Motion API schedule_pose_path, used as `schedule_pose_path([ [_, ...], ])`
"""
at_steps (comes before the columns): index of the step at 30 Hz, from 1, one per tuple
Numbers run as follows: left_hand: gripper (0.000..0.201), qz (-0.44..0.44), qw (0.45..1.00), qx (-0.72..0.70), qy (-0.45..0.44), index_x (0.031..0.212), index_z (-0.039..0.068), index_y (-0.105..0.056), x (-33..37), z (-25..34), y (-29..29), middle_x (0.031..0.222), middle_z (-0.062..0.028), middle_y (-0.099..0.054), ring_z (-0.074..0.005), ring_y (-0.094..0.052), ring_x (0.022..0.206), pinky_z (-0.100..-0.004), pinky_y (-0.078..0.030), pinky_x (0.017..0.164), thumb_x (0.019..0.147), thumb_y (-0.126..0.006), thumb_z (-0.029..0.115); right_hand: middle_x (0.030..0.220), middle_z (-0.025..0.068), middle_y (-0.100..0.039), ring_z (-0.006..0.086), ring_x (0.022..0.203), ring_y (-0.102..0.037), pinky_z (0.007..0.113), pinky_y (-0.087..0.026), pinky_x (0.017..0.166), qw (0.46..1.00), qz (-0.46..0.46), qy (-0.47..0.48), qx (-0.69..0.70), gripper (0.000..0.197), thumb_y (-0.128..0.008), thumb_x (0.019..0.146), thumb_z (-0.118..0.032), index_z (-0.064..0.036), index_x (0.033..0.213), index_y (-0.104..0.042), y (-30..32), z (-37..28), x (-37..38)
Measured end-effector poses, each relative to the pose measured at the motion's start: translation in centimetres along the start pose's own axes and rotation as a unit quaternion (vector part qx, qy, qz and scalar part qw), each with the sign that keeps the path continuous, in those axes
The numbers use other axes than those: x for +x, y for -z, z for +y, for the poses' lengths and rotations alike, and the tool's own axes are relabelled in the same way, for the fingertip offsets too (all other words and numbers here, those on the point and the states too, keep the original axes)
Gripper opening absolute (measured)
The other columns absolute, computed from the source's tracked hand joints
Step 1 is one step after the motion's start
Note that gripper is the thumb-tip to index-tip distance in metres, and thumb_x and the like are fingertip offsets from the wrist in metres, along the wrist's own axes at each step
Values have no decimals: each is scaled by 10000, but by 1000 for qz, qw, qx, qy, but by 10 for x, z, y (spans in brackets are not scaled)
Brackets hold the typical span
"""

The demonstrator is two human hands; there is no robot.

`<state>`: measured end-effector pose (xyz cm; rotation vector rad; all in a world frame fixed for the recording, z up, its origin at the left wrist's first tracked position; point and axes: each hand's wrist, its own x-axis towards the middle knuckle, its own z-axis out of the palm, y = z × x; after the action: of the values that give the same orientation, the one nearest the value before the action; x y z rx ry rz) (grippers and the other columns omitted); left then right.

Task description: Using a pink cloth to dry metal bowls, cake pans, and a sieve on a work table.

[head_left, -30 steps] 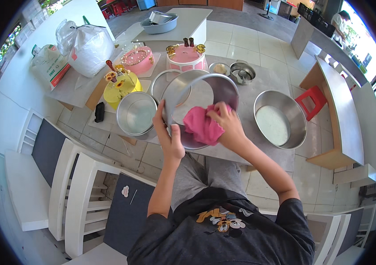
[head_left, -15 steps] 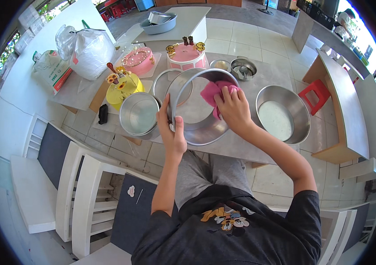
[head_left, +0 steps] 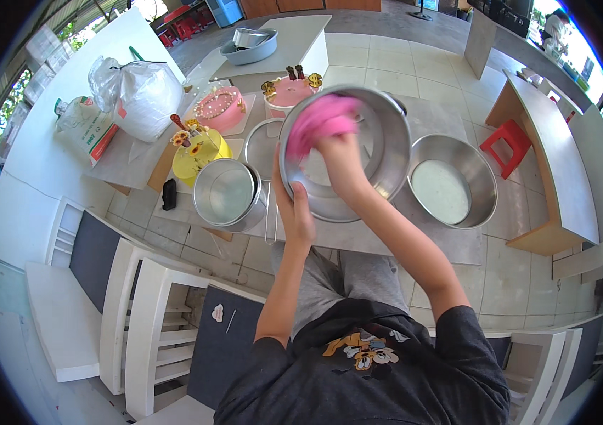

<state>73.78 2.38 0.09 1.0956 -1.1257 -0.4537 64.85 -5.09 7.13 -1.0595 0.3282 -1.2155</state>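
Observation:
My left hand (head_left: 297,211) grips the near left rim of a large steel basin (head_left: 391,152), thumb on the near side. The basin is tilted so that its inside faces me, above the table. Inside it, my right hand (head_left: 342,157) is closed on a bright pink cloth (head_left: 324,122) against the upper left of the wall. Both cloth and hand are blurred, and the fingers are mostly hidden. A second steel basin (head_left: 484,191) stands on the table to the right. To the left are nested metal pots (head_left: 246,221).
Behind the pots stand a yellow cake (head_left: 206,151), a pink cake (head_left: 225,104) and a pink-and-white cake (head_left: 293,92). Filled plastic bags (head_left: 147,99) sit at the far left. A red stool (head_left: 507,150) is beyond the right basin. White chairs (head_left: 147,312) flank me.
The basin has turned to show its inside more and shifted slightly right and away. My right hand with the cloth has moved left and up from the basin's right side.

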Motion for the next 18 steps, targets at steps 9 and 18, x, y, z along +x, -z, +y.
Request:
schedule_pose_path([
  [9,717,-15,995,90,-29,1325,-28,-274,3,21,-13,1317,-194,-322,-249,-343,1206,-342,-295,969,880,-356,528,907,74,-577,175,837,-582,343,-476,768,953,214,30,210,178,-428,806,27,-12,949,-529,0,-14,21],
  [18,683,0,994,97,-58,1315,-30,-292,9,25,18,1268,-161,-374,-218,-424,1085,-318,-334,913,889,-378,497,830,100,-575,240,733,-602,321,-476,691,433,-138,85,-886,224,-638,623,-145,-53,821,-590,37,-34,-3],
])
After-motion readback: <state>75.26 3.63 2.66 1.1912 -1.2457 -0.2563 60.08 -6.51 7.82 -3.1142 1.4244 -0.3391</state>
